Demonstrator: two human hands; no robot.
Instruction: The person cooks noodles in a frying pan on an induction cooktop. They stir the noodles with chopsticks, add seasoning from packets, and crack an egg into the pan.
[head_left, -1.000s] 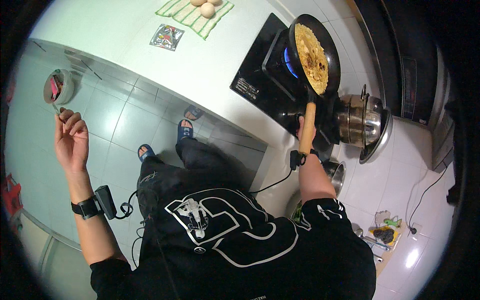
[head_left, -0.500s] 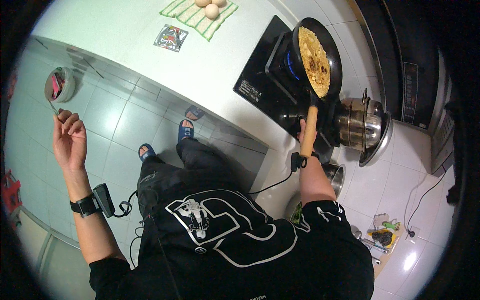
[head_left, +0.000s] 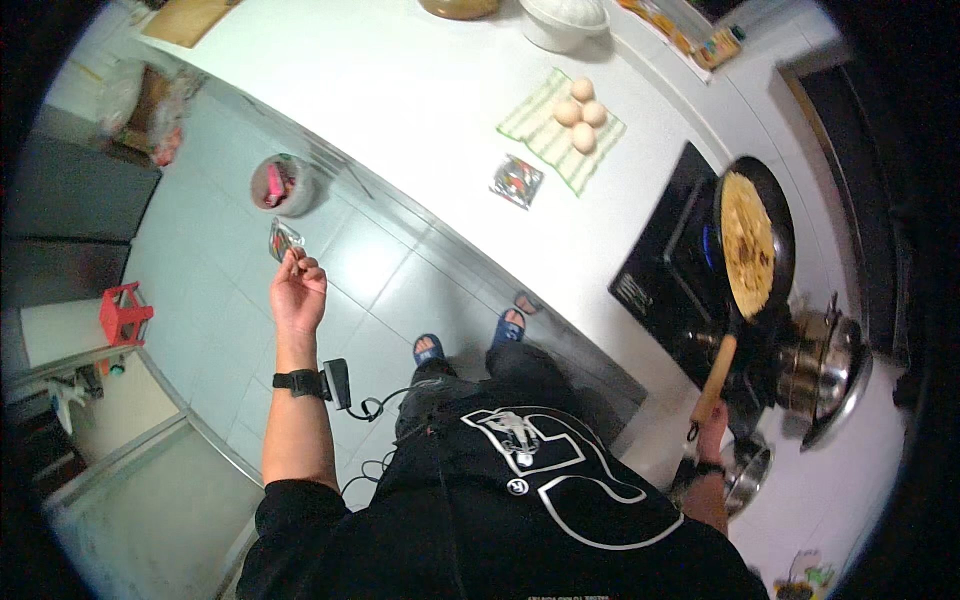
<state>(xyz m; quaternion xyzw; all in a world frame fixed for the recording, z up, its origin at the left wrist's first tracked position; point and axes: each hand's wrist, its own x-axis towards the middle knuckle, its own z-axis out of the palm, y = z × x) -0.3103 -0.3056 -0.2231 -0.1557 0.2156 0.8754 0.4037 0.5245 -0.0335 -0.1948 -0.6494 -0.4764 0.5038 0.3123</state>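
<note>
My left hand (head_left: pixel 299 293) is raised over the floor, fingers pinched on a small silver sachet (head_left: pixel 284 238) with dark and red print. Just beyond the sachet stands a whitish bin (head_left: pixel 305 190) holding pink and dark rubbish. On the black gas stove (head_left: pixel 655 262) sits a dark frying pan (head_left: pixel 779 215), blue flame showing at its side. Yellowish food with brown patches (head_left: pixel 748 245) fills the pan. My right hand (head_left: pixel 712 432) is beside the end of the pan's wooden handle (head_left: pixel 714 381); its fingers are too hidden to tell whether it grips.
Several eggs (head_left: pixel 583 138) rest on a green-striped cloth (head_left: pixel 535 125), with another sachet (head_left: pixel 517 181) nearby on the white counter (head_left: pixel 400 110). Steel pots (head_left: pixel 812 370) crowd the stove's right side. A red stool (head_left: pixel 124 312) stands at the left.
The view has turned, bringing more of the counter and left side into sight. The sachet in my left hand shows more fully before the bin. My right hand sits lower along the handle.
</note>
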